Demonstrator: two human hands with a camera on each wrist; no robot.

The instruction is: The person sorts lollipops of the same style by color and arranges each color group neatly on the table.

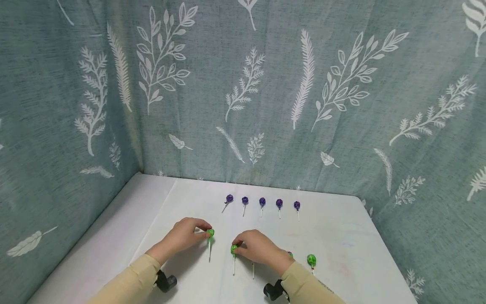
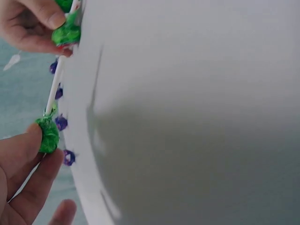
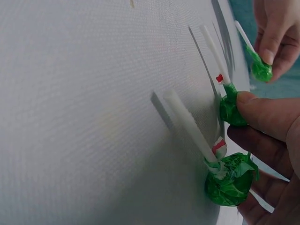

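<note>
My left hand (image 1: 185, 234) pinches the wrapped head of a green lollipop (image 1: 210, 233) between thumb and fingers, its white stick pointing toward me. To the right, my right hand (image 1: 259, 248) pinches the head of a second green lollipop (image 3: 232, 110), whose stick also points toward me. Close by the right fingers lies another green lollipop (image 3: 229, 183); in the head view the hand hides its head and only the stick (image 1: 253, 270) shows. Farther right lies a green lollipop (image 1: 311, 260), and one more head (image 1: 290, 254) peeks out behind my right wrist.
Several purple lollipops (image 1: 262, 202) lie in a row across the far part of the white table (image 1: 341, 228), sticks toward me. A leaf-patterned grey-green curtain (image 1: 212, 84) stands behind the table and along both sides. Each wrist wears a black camera mount (image 1: 166, 281).
</note>
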